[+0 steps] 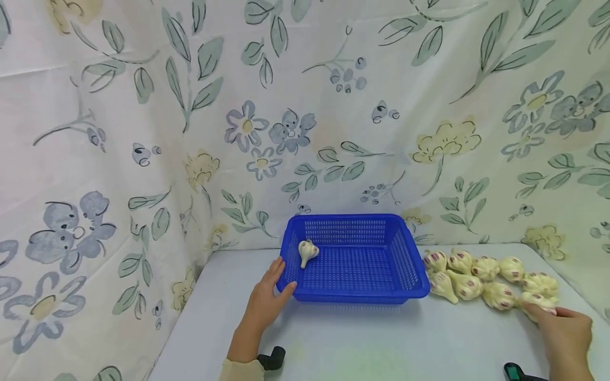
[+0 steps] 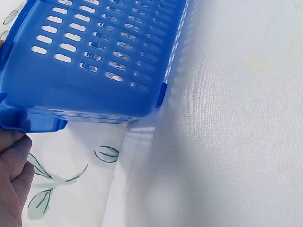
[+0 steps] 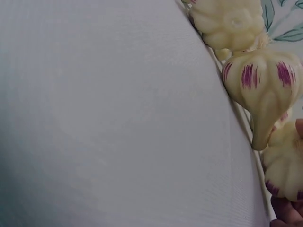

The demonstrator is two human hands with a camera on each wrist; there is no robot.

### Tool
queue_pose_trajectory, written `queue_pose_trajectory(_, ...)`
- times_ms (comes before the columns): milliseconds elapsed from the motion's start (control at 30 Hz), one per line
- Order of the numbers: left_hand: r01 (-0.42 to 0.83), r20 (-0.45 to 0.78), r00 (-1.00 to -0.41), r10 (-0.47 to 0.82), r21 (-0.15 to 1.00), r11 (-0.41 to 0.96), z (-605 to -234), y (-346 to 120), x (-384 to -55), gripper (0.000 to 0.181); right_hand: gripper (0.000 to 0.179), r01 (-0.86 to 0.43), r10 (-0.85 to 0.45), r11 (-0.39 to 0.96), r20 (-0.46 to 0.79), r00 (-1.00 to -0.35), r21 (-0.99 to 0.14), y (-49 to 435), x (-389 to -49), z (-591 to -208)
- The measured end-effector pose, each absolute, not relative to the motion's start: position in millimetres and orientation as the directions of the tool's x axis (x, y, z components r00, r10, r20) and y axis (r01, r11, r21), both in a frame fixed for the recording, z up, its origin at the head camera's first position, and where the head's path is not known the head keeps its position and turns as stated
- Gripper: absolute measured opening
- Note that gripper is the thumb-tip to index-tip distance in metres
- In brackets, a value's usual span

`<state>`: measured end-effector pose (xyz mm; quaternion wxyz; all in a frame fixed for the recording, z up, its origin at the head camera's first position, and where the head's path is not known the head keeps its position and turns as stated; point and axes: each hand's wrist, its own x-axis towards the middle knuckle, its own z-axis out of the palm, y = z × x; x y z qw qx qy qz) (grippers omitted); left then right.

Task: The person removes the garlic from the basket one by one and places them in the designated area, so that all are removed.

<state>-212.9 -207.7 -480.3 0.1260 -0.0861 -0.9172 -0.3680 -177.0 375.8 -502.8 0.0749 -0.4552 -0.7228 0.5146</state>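
Note:
In the head view a blue slotted plastic basket (image 1: pixel 352 293) stands on the white table, with one garlic bulb (image 1: pixel 307 251) lying inside at its left. My left hand (image 1: pixel 267 293) rests against the basket's left side, fingers fairly straight and thumb spread toward the front corner. The left wrist view has its fingertips (image 2: pixel 16 151) at the rim of the basket (image 2: pixel 94 94). To the right, my right hand (image 1: pixel 567 333) pinches a garlic bulb (image 1: pixel 536 304) at the near end of a cluster. In the right wrist view, fingers (image 3: pixel 286 213) touch that purple-streaked bulb (image 3: pixel 284 165).
Several more garlic bulbs (image 1: pixel 467 286) lie in two rows right of the basket, close to its right wall. A floral cloth (image 1: pixel 333 132) hangs behind the table (image 1: pixel 352 338). Dark wrist devices (image 1: pixel 272 359) show near both forearms.

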Motion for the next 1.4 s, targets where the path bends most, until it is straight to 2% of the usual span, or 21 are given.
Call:
queue_pose_trajectory(200,0.247,0.294,-0.954,0.062,0.652,0.717,-479.1,-210.7,-212.9,0.074,0.094,0.586,0.706,0.099,-0.358,-0.611,-0.804,376.6,-182.3,-506.4)
queue_pose_trajectory(433,0.238,0.290,-0.956,0.055,0.647,0.724,-481.5,-211.7,-213.5,0.074,0.101,0.606,0.701,0.118,-0.367,-0.612,-0.786,374.3,-181.4,-506.9)
queue_pose_trajectory(1033,0.244,0.297,-0.953,0.060,0.634,0.734,-485.1,-208.9,-214.1,0.072,0.093,0.604,0.715,0.107,-0.361,-0.598,-0.789,371.3,-175.0,-505.4)
queue_pose_trajectory(1400,0.260,0.318,-0.946,0.067,0.620,0.740,-485.5,-205.5,-214.1,0.077,0.111,0.606,0.712,0.109,-0.364,-0.601,-0.788,378.6,-179.4,-510.4)
